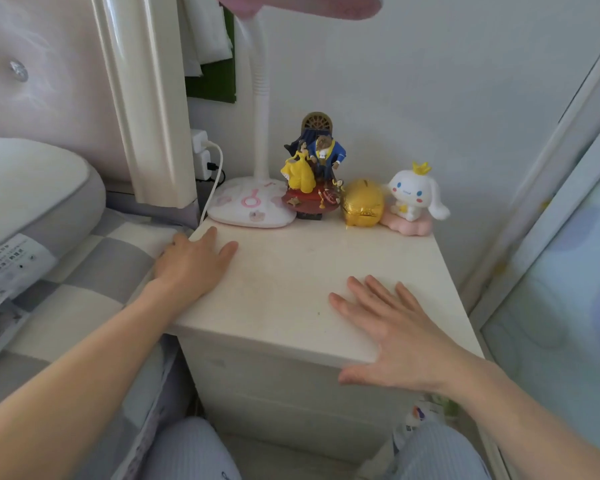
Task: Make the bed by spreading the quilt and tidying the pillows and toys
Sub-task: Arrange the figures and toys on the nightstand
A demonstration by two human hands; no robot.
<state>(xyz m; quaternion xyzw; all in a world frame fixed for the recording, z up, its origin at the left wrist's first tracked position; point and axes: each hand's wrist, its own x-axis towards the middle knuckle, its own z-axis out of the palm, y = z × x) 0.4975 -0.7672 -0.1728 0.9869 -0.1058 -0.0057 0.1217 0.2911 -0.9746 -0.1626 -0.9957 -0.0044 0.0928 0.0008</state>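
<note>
Grey-and-white checked quilt (84, 271) covers the bed at left, a pillow (32, 192) lying on it beside the nightstand (291, 271). Along the nightstand's back edge stand a lamp (253, 202), figurine (312, 168), gold piggy bank (362, 206) and white toy (413, 195). Left hand (191, 265) lies flat and empty at the left edge; right hand (388, 330), fingers spread, empty, rests at the front right corner.

Lamp head (302, 5) cut off at top edge; pillow (32, 192) at left edge.
</note>
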